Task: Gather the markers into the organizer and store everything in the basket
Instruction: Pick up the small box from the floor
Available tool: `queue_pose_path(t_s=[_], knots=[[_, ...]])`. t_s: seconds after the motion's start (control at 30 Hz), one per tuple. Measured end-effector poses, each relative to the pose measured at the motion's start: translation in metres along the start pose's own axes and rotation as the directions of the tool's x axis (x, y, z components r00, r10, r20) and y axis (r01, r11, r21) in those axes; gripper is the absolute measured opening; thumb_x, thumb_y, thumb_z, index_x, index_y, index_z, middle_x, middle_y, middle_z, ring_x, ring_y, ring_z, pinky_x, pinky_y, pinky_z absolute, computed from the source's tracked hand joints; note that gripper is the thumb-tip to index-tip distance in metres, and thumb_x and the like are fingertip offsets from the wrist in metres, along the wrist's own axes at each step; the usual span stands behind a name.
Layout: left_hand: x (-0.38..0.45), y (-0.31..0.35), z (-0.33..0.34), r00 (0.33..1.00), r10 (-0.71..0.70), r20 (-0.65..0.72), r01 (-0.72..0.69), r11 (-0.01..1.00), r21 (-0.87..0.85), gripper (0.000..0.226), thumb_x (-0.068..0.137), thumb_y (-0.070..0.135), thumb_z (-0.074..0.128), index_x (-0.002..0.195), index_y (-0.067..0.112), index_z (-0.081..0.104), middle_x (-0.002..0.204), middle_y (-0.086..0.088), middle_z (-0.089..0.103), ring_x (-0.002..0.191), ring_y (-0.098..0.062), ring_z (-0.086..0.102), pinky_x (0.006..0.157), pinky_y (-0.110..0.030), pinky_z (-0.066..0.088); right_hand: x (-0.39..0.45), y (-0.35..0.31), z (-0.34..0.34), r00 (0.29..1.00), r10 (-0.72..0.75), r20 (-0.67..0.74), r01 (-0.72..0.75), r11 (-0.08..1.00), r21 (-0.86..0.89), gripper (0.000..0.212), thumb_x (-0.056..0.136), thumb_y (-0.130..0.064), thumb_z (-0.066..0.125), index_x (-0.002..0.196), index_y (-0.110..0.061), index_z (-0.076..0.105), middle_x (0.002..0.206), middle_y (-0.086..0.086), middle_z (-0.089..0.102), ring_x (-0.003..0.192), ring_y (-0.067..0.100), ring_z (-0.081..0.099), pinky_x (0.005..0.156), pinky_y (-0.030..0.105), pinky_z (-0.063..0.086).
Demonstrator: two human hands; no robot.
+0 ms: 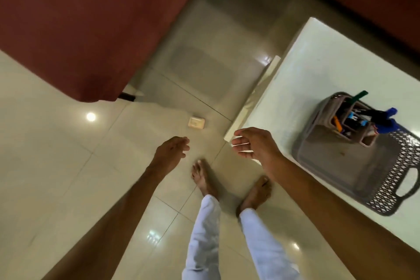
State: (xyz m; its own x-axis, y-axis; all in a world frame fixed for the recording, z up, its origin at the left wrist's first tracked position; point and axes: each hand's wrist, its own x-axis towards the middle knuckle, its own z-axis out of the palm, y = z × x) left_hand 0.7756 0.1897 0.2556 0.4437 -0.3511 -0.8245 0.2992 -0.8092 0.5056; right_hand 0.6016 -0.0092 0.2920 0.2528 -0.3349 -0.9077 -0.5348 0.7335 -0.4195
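Glossy pale floor tiles (pixel 56 166) fill the left, under a maroon cloth-covered furniture edge (pixel 79 29). Over the tiles the left hand (pixel 172 149) hangs with fingers relaxed, holding nothing. A small cream block, perhaps a bar of soap (pixel 196 123), lies on the floor just beyond it. The right hand (pixel 252 143) is spread loosely, empty, by the corner of the white desk (pixel 318 63). Further right on the desk sits the grey basket (pixel 341 166), the organizer (pixel 354 120) inside it with markers (pixel 384 118) sticking out.
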Motion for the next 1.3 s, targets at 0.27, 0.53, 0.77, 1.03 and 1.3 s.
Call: queue_pose_path(t_s=[0.27, 0.53, 0.77, 1.03, 1.3], knots=[[0.045, -0.061, -0.049, 0.996, -0.091, 0.016, 0.092, 0.991, -0.094, 0.025, 0.106, 0.036, 0.052, 0.108, 0.022, 0.072, 0.100, -0.001, 0.076, 0.080, -0.016, 0.066, 0.058, -0.017, 0.044, 0.072, 0.017, 0.092, 0.996, -0.062, 0.064, 0.087, 0.822, -0.563, 0.014, 0.097, -0.014, 0.061, 0.090, -0.011, 0.073, 0.086, 0.011, 0.076, 0.081, 0.027, 0.069, 0.084, 0.040, 0.059], [0.181, -0.160, -0.058, 0.986, -0.163, -0.019, 0.150, 0.942, -0.300, 0.034, 0.088, 0.053, 0.056, 0.100, 0.026, 0.072, 0.099, 0.000, 0.075, 0.083, -0.021, 0.065, 0.066, -0.031, 0.041, 0.266, 0.084, 0.142, 0.975, -0.158, 0.158, 0.198, 0.274, -0.941, 0.038, 0.088, -0.020, 0.072, 0.124, -0.013, 0.064, 0.123, 0.010, 0.070, 0.103, 0.023, 0.064, 0.085, 0.026, 0.050], [0.311, -0.241, -0.022, 0.976, -0.208, -0.060, 0.157, 0.870, -0.468, 0.042, 0.109, 0.042, 0.045, 0.121, 0.010, 0.069, 0.104, -0.004, 0.074, 0.088, -0.022, 0.065, 0.075, -0.033, 0.046, 0.425, 0.116, 0.160, 0.915, -0.255, 0.314, 0.281, -0.159, -0.946, 0.085, 0.081, -0.033, 0.083, 0.150, -0.012, 0.038, 0.140, 0.018, 0.051, 0.130, 0.039, 0.053, 0.102, 0.050, 0.051], [0.312, -0.281, -0.001, 0.952, -0.303, 0.029, 0.286, 0.857, -0.428, 0.048, 0.108, 0.049, 0.042, 0.118, 0.014, 0.072, 0.103, -0.001, 0.076, 0.089, -0.021, 0.069, 0.083, -0.035, 0.049, 0.439, 0.168, 0.162, 0.955, -0.234, 0.181, 0.189, 0.008, -0.982, 0.087, 0.069, -0.048, 0.091, 0.132, -0.005, 0.050, 0.131, 0.016, 0.060, 0.121, 0.036, 0.061, 0.097, 0.042, 0.053], [0.205, -0.218, -0.057, 0.970, -0.243, -0.003, 0.241, 0.961, -0.133, 0.050, 0.106, 0.053, 0.045, 0.113, 0.012, 0.073, 0.109, -0.009, 0.077, 0.090, -0.024, 0.069, 0.069, -0.028, 0.048, 0.265, 0.118, 0.158, 0.991, 0.060, 0.122, 0.026, 0.797, -0.604, 0.048, 0.071, -0.026, 0.093, 0.107, -0.012, 0.064, 0.104, 0.013, 0.077, 0.081, 0.020, 0.073, 0.081, 0.039, 0.063]])
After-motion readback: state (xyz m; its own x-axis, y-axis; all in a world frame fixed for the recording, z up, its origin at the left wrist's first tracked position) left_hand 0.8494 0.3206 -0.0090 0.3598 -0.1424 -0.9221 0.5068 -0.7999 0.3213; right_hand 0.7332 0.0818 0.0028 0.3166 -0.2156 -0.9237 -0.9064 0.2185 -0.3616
